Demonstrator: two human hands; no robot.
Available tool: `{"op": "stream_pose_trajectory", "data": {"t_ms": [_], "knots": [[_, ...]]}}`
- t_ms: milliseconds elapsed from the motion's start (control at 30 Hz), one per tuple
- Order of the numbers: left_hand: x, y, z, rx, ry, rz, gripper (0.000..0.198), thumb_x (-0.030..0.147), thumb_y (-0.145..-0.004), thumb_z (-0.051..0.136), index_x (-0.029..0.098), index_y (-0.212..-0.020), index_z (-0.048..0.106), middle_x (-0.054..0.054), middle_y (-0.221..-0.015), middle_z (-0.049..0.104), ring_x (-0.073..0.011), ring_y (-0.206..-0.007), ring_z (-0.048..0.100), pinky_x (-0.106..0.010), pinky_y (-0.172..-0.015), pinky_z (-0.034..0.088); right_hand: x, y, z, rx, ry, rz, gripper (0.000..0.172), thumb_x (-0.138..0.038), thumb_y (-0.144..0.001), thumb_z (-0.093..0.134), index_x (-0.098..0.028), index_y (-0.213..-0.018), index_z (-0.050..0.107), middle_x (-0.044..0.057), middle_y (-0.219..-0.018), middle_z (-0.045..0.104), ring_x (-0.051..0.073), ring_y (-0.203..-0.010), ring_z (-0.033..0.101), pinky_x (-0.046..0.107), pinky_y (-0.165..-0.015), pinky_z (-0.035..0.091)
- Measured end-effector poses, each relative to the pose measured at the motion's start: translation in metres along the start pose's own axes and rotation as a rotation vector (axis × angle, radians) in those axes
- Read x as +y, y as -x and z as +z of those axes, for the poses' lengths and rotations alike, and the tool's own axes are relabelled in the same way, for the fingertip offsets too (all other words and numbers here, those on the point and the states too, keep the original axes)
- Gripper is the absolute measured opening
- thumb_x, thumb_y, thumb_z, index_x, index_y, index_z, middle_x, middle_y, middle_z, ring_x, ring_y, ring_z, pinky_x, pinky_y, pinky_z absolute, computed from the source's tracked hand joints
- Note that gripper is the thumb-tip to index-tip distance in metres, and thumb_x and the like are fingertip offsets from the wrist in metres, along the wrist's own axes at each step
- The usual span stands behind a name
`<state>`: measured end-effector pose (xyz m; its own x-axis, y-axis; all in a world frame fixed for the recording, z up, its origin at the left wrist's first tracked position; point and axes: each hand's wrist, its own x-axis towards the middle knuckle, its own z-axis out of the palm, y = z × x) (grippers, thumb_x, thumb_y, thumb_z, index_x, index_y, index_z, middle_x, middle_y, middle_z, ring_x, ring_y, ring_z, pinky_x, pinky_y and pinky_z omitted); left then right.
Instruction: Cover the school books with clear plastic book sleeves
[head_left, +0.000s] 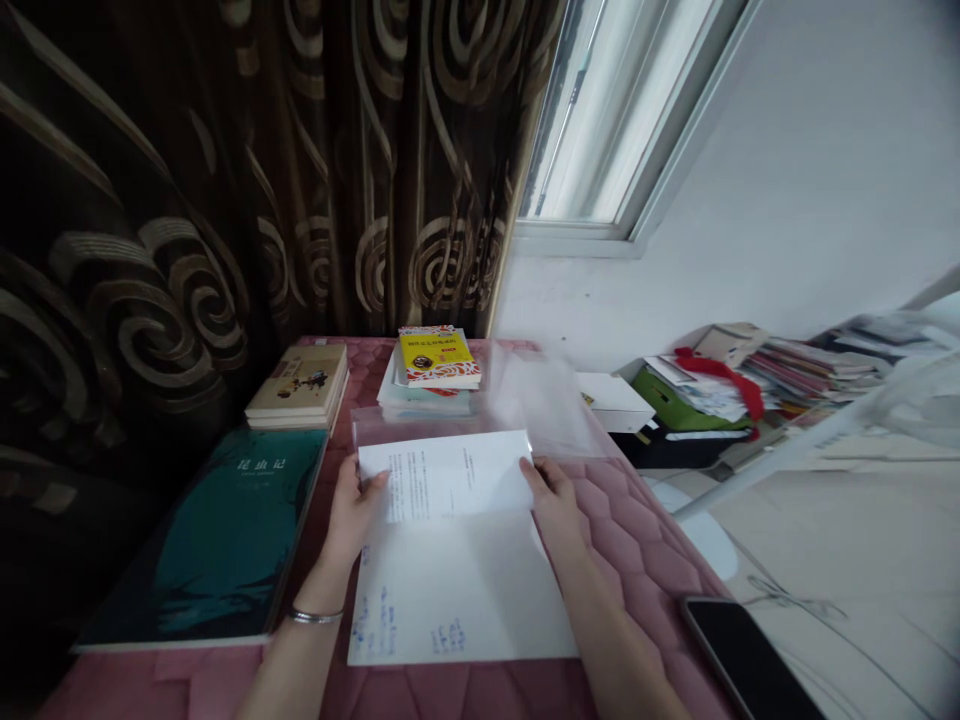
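A white printed paper (450,480) lies in front of me, its upper part showing rows of small text. Below a crease or edge, a broad white page (465,590) carries blue handwriting. My left hand (356,505) pinches the paper's left side, thumb on top. On the opposite side, my right hand (551,495) grips the right edge between thumb and fingers. Clear plastic film (442,424) shows along the far edge of the paper. Beyond my right hand lies another loose, see-through plastic sheet (544,395).
A large teal book (232,540) lies left, with beige books (300,385) behind it. A yellow-covered book (437,350) tops a small stack. The pink quilted surface (637,540) bears a phone (742,650) at right. Papers and boxes (697,390) stand beyond its right edge.
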<state>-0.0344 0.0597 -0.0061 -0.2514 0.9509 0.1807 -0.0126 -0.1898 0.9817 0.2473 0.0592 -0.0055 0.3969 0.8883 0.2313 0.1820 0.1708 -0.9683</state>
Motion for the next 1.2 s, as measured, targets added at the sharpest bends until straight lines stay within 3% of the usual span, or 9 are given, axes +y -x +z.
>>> {"op": "stream_pose_trajectory", "data": {"t_ms": [367,667,900,1100,1200], "knots": [[0.004,0.004,-0.005,-0.014,0.067,-0.035,0.049,0.04,-0.069,0.074,0.019,-0.109,0.056,-0.005,-0.101,0.069,-0.0215,-0.093,0.065,-0.035,-0.085,0.049,0.011,0.001,0.009,0.085,0.086,-0.01,0.053,-0.074,-0.072,0.056,-0.022,-0.07,0.054,-0.002,-0.06,0.049,0.015,-0.058,0.043,0.029,-0.054,0.037],[0.001,0.001,0.0,0.034,-0.007,-0.008,0.038,0.04,-0.07,0.071,0.019,-0.097,0.055,-0.004,-0.088,0.069,-0.0196,-0.082,0.066,-0.033,-0.077,0.051,0.009,0.004,0.003,0.037,-0.027,0.033,0.042,-0.062,-0.071,0.066,-0.021,-0.065,0.057,-0.001,-0.061,0.051,0.015,-0.058,0.043,0.028,-0.051,0.035],[0.014,0.008,0.002,0.035,-0.011,-0.024,0.042,0.046,-0.07,0.071,0.02,-0.099,0.055,-0.004,-0.09,0.069,-0.0204,-0.083,0.066,-0.033,-0.075,0.052,0.012,0.002,0.008,0.088,0.1,-0.039,0.056,-0.075,-0.069,0.059,-0.019,-0.065,0.059,-0.001,-0.058,0.05,0.015,-0.058,0.043,0.028,-0.053,0.036],[0.014,0.008,0.001,0.012,0.004,-0.013,0.038,0.04,-0.071,0.071,0.02,-0.098,0.055,-0.003,-0.089,0.069,-0.0197,-0.085,0.066,-0.033,-0.079,0.051,0.007,0.006,0.003,0.021,-0.071,0.048,0.04,-0.061,-0.074,0.065,-0.021,-0.073,0.062,0.001,-0.066,0.059,0.017,-0.059,0.049,0.029,-0.053,0.041],[0.009,0.006,0.002,0.037,-0.002,0.003,0.037,0.039,-0.07,0.071,0.019,-0.097,0.055,-0.003,-0.09,0.069,-0.0196,-0.086,0.065,-0.034,-0.081,0.051,0.007,0.005,0.004,0.025,-0.04,0.008,0.041,-0.063,-0.072,0.065,-0.021,-0.069,0.062,0.001,-0.063,0.059,0.018,-0.056,0.048,0.03,-0.05,0.04]]}}
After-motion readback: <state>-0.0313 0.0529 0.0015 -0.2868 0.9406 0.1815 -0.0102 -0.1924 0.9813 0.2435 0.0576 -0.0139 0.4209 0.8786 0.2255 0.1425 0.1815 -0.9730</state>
